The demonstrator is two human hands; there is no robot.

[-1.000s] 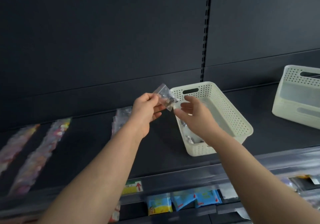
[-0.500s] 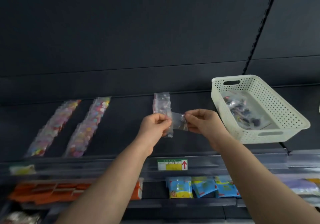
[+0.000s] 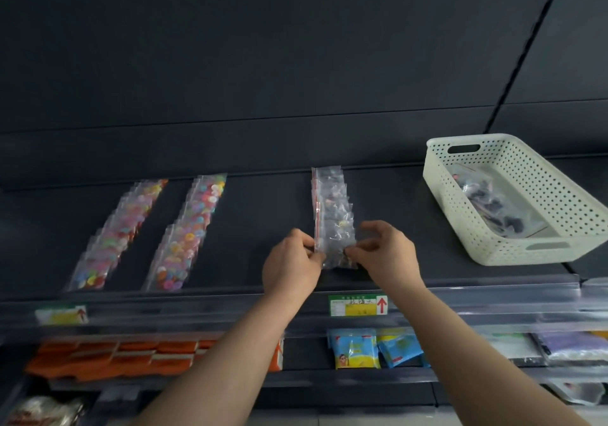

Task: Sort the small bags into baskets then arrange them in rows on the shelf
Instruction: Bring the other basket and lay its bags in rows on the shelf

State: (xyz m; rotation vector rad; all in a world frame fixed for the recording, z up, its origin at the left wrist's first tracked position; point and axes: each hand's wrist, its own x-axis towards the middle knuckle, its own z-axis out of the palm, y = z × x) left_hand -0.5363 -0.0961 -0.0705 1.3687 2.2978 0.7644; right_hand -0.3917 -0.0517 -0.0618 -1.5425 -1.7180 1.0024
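A small clear bag [image 3: 339, 257] with dark bits lies at the near end of a row of clear bags [image 3: 330, 205] on the dark shelf [image 3: 263, 215]. My left hand [image 3: 291, 267] pinches its left edge and my right hand [image 3: 383, 256] pinches its right edge. A cream perforated basket [image 3: 533, 251] stands to the right on the shelf, with more clear bags of dark pieces [image 3: 490, 208] inside. Two rows of bags with coloured buttons [image 3: 184, 235] lie to the left.
A price rail with a green and yellow label [image 3: 358, 305] runs along the shelf front. Below it lie orange packets [image 3: 131, 353] and blue packets [image 3: 355, 350]. Bare shelf shows between the button rows and the clear-bag row.
Both hands carried the bag from beside the basket leftward and lowered it onto the near end of the clear-bag row. The view swung left, bringing the button rows into sight.
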